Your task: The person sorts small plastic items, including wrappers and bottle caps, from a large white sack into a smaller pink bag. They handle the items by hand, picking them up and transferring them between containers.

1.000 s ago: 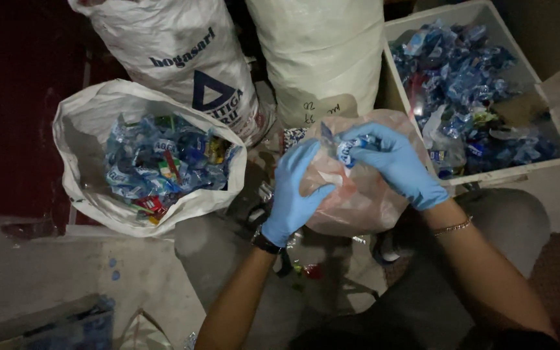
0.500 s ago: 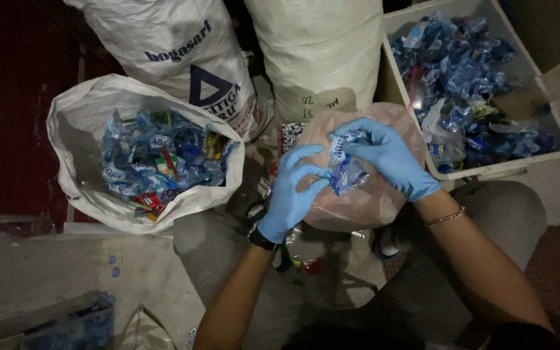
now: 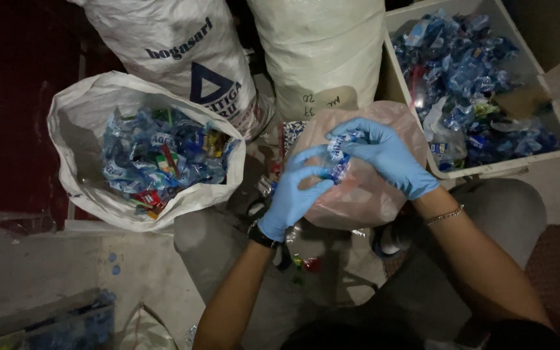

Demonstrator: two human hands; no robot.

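Pinching one crumpled blue plastic wrapper (image 3: 338, 159) together, both gloved hands, left (image 3: 293, 194) and right (image 3: 384, 155), hover over a pink bag (image 3: 358, 194).

I take the pink plastic bag (image 3: 358, 194) as my landmark. My hands (image 3: 338, 175) sit right over it, with little room around them. To its left, the open white sack (image 3: 79, 123) blocks the way, though its mouth is wide and reachable from above. Behind the bag, two tall filled sacks (image 3: 319, 58) stand close together and wall off that side. To its right, the white bin (image 3: 552, 84) presses close, open on top. In front of the bag, my knees narrow the passage; bare floor (image 3: 66, 266) lies beyond the left sack.
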